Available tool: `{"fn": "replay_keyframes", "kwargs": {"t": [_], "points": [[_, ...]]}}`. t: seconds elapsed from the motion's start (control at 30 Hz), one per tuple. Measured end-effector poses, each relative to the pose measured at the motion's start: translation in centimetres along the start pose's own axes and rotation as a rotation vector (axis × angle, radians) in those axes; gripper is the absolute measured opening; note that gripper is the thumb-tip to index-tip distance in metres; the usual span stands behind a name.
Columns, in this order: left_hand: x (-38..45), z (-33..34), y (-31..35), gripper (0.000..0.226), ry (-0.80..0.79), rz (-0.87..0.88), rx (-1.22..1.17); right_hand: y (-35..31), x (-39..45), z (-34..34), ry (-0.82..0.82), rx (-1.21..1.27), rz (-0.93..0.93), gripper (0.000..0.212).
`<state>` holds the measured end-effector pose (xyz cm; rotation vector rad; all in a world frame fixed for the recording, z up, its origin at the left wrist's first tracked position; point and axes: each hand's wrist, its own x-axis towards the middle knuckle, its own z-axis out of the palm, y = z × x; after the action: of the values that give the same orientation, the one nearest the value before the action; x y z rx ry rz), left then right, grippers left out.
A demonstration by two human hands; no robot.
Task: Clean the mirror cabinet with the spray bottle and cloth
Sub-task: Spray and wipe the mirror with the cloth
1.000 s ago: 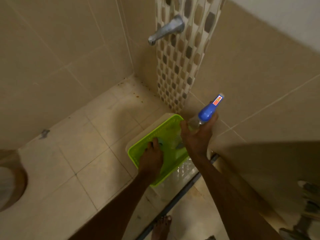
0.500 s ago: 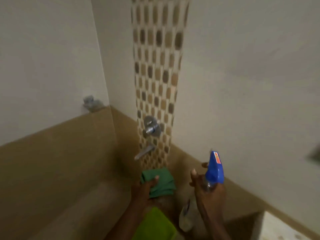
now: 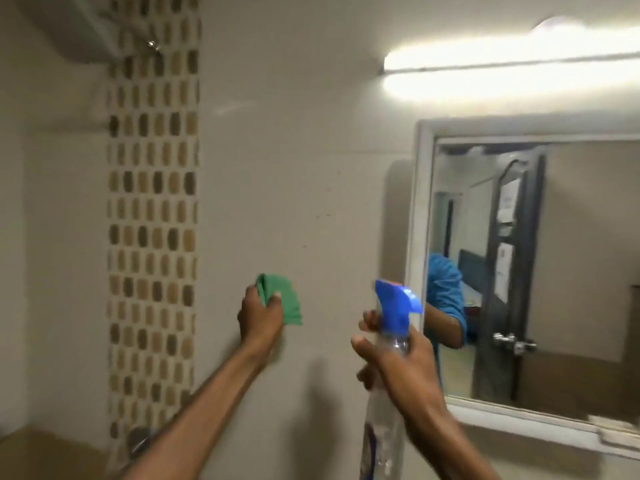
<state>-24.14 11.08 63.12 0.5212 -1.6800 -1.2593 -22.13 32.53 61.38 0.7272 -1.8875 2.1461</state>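
Cloth (image 3: 280,299), soft and light, sits bunched mid-frame in the left hand (image 3: 258,317), fingers pinching it. Right hand (image 3: 398,362) wraps the slick clear spray bottle (image 3: 388,393) at its neck; mirror cabinet (image 3: 540,271) waits right, glass probably fragile.

Green cloth (image 3: 282,299), blue-topped spray bottle (image 3: 398,306), white-framed mirror cabinet (image 3: 420,202)

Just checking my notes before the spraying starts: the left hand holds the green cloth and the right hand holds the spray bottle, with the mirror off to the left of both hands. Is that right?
Not quite. The head view shows the mirror to the right of both hands, not the left. The rest stands: the left hand holds the green cloth and the right hand holds the spray bottle.
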Motion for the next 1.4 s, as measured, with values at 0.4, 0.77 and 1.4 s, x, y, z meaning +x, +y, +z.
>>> {"fn": "replay_keyframes", "kwargs": {"t": [0.4, 0.77, 1.4], "points": [[1.7, 9.2, 25.4, 0.041, 0.050, 0.947, 0.129, -15.6, 12.0, -8.2, -0.032, -0.115, -0.043, 0.046], [1.0, 13.1, 26.3, 0.045, -0.007, 1.016, 0.134, -16.3, 16.7, -8.6, 0.022, -0.136, -0.050, 0.042], [2.4, 13.0, 27.6, 0.066, -0.406, 0.916, 0.191, -16.3, 18.3, -9.0, 0.021, -0.208, 0.018, 0.024]]}}
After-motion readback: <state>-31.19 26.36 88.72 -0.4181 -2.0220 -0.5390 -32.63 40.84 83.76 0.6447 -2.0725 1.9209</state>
